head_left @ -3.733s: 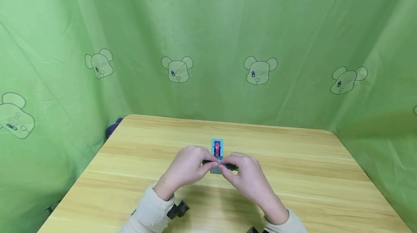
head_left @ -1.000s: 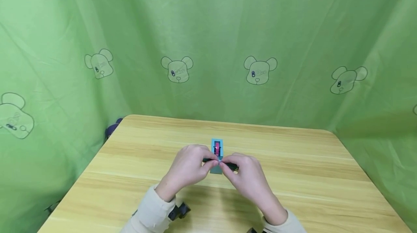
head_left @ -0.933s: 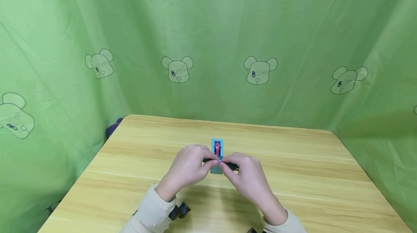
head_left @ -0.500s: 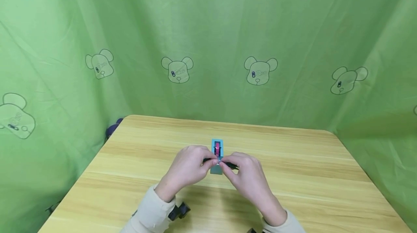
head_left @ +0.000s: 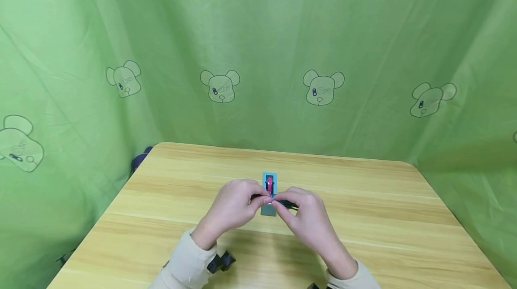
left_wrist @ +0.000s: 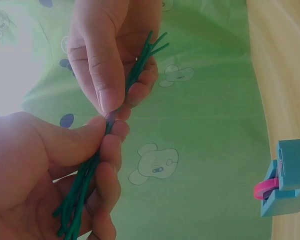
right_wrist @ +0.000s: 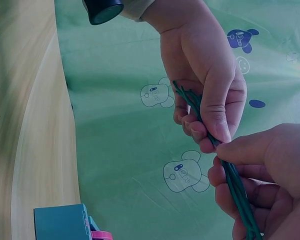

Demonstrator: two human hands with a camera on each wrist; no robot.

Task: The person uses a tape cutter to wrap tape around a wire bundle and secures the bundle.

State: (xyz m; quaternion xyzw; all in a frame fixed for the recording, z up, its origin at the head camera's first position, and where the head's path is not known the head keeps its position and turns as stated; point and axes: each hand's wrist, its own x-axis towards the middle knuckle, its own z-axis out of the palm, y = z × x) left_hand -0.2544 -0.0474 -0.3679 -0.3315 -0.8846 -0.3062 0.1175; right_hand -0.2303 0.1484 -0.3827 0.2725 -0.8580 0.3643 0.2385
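A bundle of thin green strands [left_wrist: 80, 192] is stretched between both hands, its cut ends fanning out loosely at either side. My left hand [head_left: 232, 204] pinches it near the middle with thumb and fingertips. Right beside that grip, my right hand [head_left: 306, 217] pinches the same bundle, the fingertips of both hands almost meeting. A small shiny, pale band [left_wrist: 110, 117] shows on the strands between the thumbs, mostly covered by fingers. Just behind the hands in the head view stands a blue tape dispenser [head_left: 269, 181] with a pink roll; its front part is partly hidden by the fingertips.
The wooden table [head_left: 181, 177] spreads around the hands. Green curtains [head_left: 266, 33] printed with bear heads hang behind and at both sides. Black wrist cameras [head_left: 221, 262] sit at the cuffs. A purple object [head_left: 139, 159] lies past the table's left edge.
Both hands keep their place over the dispenser's front, with only small fingertip shifts. The strands by the right hand turn slightly, and their visible ends fan differently.
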